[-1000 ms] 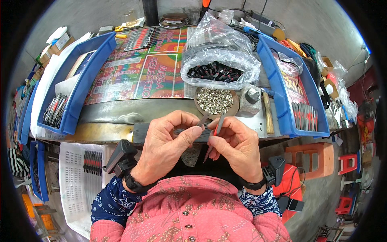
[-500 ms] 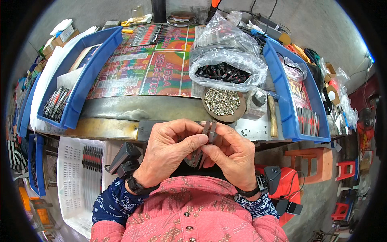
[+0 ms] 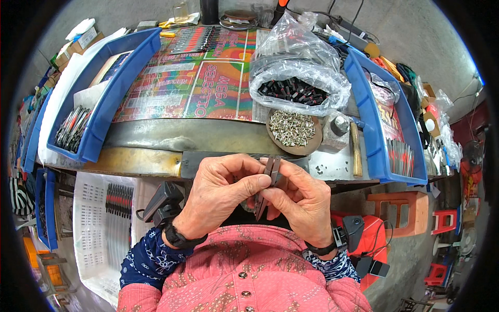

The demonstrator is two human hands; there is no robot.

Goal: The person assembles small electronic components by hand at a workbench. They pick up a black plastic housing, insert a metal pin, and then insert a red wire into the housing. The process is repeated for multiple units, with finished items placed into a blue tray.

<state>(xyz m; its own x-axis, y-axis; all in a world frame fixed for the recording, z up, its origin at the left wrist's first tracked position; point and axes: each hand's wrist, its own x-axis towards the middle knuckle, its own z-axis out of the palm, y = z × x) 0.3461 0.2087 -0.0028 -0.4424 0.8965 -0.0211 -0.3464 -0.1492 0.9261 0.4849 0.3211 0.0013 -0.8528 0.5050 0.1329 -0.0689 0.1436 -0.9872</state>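
In front of my chest, at the bench edge, both hands meet around a pair of slim dark flat pieces (image 3: 268, 174). These stand nearly upright side by side, with narrow tips pointing down toward me; their exact kind is unclear. My left hand (image 3: 221, 182) is closed, pinching the left piece between thumb and fingers. My right hand (image 3: 304, 200) is also closed, with thumb and fingers on the right piece. The fingers hide part of both pieces. Just beyond the hands, a round brown dish (image 3: 315, 138) holds many small shiny metal parts (image 3: 292, 128).
A clear plastic bag (image 3: 340, 100) of small black parts lies behind the dish. Blue bins (image 3: 96, 138) flank the bench left and right. A wooden-handled hammer (image 3: 356, 151) lies beside a metal block (image 3: 335, 132). At lower left, a white basket (image 3: 89, 229) contains red-and-black slim items.
The two dark pieces have turned slightly between my fingers, and their lower tips show more plainly. My hands stay nearly in place; the whole view has shifted a little.
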